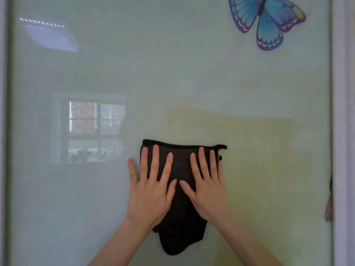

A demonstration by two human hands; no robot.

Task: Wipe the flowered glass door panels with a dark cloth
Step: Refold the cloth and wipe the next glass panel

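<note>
A frosted pale green glass door panel (172, 83) fills the view. A dark cloth (182, 233) lies flat against it, low and right of centre, its lower end hanging loose. My left hand (151, 191) presses the cloth's left part with straight spread fingers; the little finger lies on bare glass. My right hand (207, 189) presses the cloth's right part, fingers straight and close together. Both thumbs point toward each other over the cloth's middle.
A blue and purple butterfly sticker (267, 22) sits at the panel's upper right. White frame strips border the panel at the left (2, 131) and right (342, 131). A window reflection (96, 131) shows on the left half of the glass.
</note>
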